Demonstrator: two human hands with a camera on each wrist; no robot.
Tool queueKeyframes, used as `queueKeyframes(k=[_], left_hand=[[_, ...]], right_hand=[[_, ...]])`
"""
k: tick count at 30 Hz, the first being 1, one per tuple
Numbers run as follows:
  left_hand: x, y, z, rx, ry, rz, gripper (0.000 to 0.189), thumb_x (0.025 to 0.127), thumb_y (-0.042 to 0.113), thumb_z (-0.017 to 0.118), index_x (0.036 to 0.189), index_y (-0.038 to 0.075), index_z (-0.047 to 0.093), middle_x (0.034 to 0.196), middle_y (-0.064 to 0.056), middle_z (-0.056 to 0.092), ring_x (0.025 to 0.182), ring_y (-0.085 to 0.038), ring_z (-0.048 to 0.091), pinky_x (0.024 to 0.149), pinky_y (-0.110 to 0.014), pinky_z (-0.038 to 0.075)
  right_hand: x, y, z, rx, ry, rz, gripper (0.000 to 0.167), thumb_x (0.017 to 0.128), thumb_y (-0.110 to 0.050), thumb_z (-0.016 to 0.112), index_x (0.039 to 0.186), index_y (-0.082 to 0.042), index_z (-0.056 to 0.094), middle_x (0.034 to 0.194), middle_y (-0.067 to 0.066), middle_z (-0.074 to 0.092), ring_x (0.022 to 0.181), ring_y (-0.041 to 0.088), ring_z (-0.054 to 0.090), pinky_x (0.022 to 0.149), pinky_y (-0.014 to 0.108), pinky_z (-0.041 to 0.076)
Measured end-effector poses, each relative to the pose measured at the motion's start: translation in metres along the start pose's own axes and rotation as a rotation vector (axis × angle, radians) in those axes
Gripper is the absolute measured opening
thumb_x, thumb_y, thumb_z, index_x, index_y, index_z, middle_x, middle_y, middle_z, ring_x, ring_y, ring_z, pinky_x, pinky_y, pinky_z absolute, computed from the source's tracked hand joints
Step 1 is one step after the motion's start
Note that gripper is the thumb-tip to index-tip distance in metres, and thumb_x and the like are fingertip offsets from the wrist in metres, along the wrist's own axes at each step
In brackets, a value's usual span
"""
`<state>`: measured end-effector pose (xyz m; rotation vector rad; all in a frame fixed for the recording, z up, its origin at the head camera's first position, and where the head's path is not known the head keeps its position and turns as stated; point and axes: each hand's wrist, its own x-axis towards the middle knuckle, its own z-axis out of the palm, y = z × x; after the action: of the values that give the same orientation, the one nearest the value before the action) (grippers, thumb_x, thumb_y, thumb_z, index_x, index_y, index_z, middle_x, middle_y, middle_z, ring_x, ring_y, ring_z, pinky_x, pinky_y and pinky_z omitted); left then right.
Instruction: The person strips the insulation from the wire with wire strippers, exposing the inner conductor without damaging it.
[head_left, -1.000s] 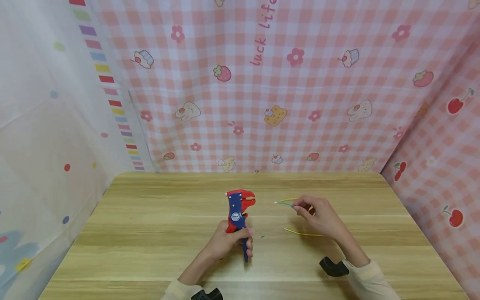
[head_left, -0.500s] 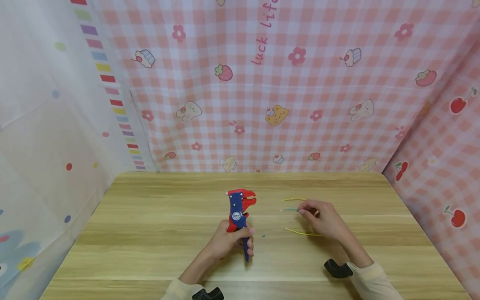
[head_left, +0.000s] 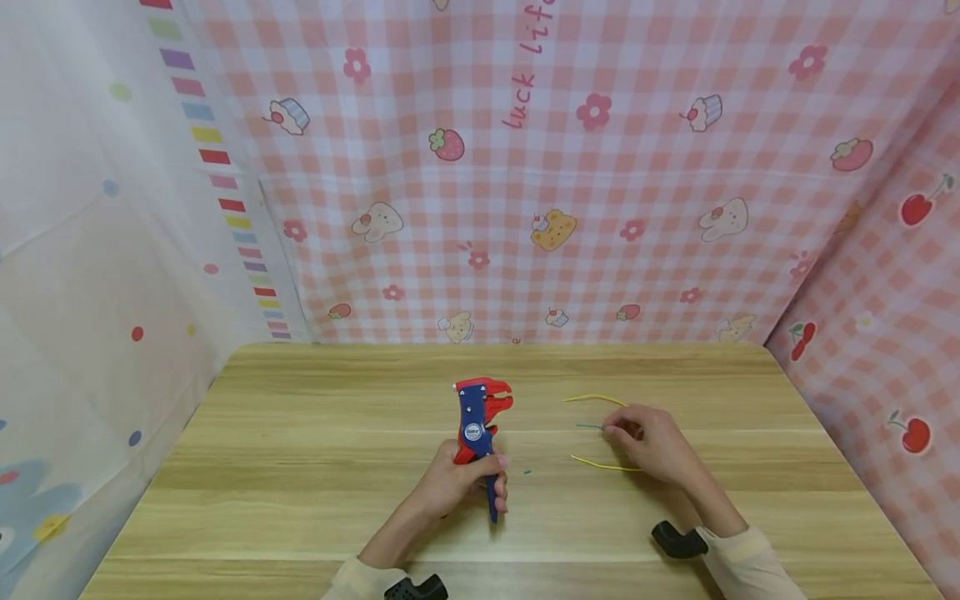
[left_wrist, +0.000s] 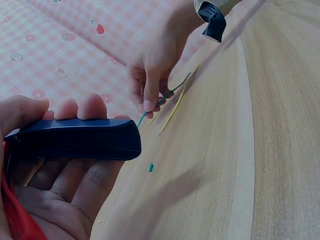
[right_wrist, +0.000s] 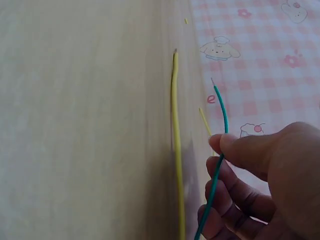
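Observation:
My left hand [head_left: 450, 483] grips a red and blue wire stripper [head_left: 472, 408] by its handles, its head pointing away from me and its mouth to the right. My right hand [head_left: 652, 442] pinches a green wire [right_wrist: 221, 107] between thumb and forefinger. A short bare metal tip shows at the wire's far end in the right wrist view. On the table, one yellow wire [head_left: 596, 397] lies beyond the right hand. Nearer to me lies another yellow wire [head_left: 603, 465], partly hidden by the hand.
A small green scrap of insulation [left_wrist: 151, 168] lies on the wooden table [head_left: 300, 467] between the hands. In the right wrist view a tiny yellow scrap [right_wrist: 186, 21] lies farther off. Patterned cloth [head_left: 480, 167] hangs behind the table and along both sides.
My right hand has drawn back to the right and slightly nearer with the green wire, away from the stripper's mouth. The left hand and wire stripper have hardly moved.

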<state>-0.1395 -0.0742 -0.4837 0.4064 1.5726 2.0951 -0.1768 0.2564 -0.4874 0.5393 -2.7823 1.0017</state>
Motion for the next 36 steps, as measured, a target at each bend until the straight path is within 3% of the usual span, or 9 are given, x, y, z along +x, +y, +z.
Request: queueKeyframes(k=[7,24,36], left_hand=[[-0.001,0.001,0.001,0.009,0.005,-0.006,0.026,0.097,0.015,0.065,0.106,-0.006,0.052,0.074,-0.011,0.066,0.064,-0.024,0.069,0.072,-0.046,0.060],[-0.001,0.001,0.001,0.001,0.002,-0.007,0.025,0.096,0.015,0.066,0.105,-0.005,0.053,0.074,-0.011,0.067,0.064,-0.024,0.069,0.071,-0.045,0.060],[-0.001,0.001,0.001,0.004,0.005,-0.018,0.027,0.095,0.017,0.067,0.105,-0.005,0.053,0.074,-0.011,0.067,0.064,-0.024,0.069,0.072,-0.045,0.060]], right_hand=[[-0.003,0.004,0.001,-0.045,-0.024,0.030,0.006,0.091,-0.010,0.072,0.091,-0.015,0.075,0.076,-0.009,0.057,0.066,0.009,0.047,0.057,0.025,0.041],[0.001,0.004,0.000,0.025,-0.026,0.068,0.004,0.091,-0.013,0.073,0.095,-0.011,0.073,0.081,-0.007,0.063,0.070,0.011,0.055,0.057,0.024,0.047],[0.013,0.003,-0.005,0.061,0.035,0.037,0.013,0.089,-0.006,0.074,0.102,-0.004,0.070,0.089,0.001,0.069,0.082,0.018,0.064,0.071,0.029,0.057]])
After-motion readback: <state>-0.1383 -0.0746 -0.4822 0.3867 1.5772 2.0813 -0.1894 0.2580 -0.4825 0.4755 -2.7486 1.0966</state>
